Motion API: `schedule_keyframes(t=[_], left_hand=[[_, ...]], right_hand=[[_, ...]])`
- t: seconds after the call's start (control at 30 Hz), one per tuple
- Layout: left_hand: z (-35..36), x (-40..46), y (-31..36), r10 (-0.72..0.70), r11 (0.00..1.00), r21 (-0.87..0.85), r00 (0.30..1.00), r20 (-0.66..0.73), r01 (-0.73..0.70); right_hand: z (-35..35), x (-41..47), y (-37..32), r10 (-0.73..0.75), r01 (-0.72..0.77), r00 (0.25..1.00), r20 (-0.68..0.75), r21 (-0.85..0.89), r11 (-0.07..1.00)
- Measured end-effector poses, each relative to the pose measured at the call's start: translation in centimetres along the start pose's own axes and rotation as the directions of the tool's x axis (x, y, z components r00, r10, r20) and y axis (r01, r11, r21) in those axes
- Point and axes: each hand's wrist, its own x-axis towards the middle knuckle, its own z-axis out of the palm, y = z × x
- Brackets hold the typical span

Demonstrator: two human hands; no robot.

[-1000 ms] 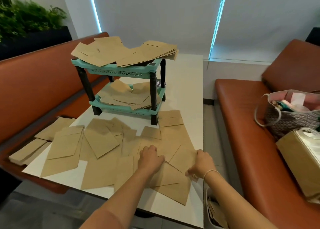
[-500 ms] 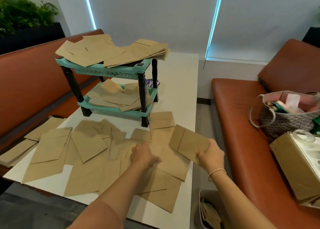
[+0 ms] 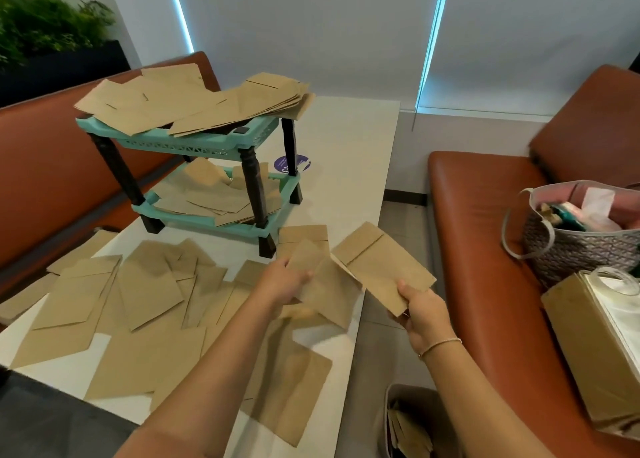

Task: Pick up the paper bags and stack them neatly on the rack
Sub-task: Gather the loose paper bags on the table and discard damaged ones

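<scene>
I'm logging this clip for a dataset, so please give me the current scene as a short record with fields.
left hand: grips a paper bag lifted off the table
right hand: grips a second paper bag by its near end
rack: teal, two tiers, bags lying askew on both
table: white, many loose bags spread flat
right bench: patterned tote
</scene>
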Motion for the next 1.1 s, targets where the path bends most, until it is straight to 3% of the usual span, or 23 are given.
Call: schedule_keyframes(t=[0.13,0.3,0.43,0.53,0.63,0.7,0.83,1.1], left_hand=[[3.6,-0.2,1.0,-0.045,0.937,-0.337,0.988,0.144,0.092],[7.9,-0.1,-0.1,-0.073,0.907,-0.392,0.975,0.212,0.154],[11.0,0.2,-1.6,-0.132,0.941,-0.283,0.972,0.194,0.184],[13.1,0.5,-2.7,-0.16,0.973,-0.149,0.978,0.132,0.179],[14.8,0.6,-4.1,-0.117,0.987,0.117,0.99,0.075,0.108],[15.8,0.4,-4.9,-0.061,0.956,0.292,0.993,0.101,0.029],[17.4,-0.1,-6.1,-0.052,0.894,0.447,0.989,0.141,-0.017],[19.0,0.0,-8.3,-0.097,0.863,0.505,0.986,0.134,0.016]], right_hand=[[-1.5,0.7,-1.0,0.057,-0.059,0.998,0.037,0.053,0.997],[-4.2,1.7,-1.3,0.07,-0.074,0.988,0.137,0.026,0.997],[-6.9,3.0,-0.4,0.005,-0.008,0.999,-0.048,-0.051,0.999],[-9.9,4.1,1.1,-0.099,0.025,0.966,-0.238,-0.293,0.956],[-12.9,4.5,2.6,-0.222,-0.022,0.947,-0.232,-0.737,0.676],[-14.4,5.0,4.2,-0.205,-0.047,0.963,-0.175,-0.858,0.512],[-16.3,6.4,7.6,-0.084,-0.128,0.98,-0.182,-0.89,0.438],[-18.5,8.6,10.8,0.047,-0.185,0.982,-0.182,-0.894,0.407]])
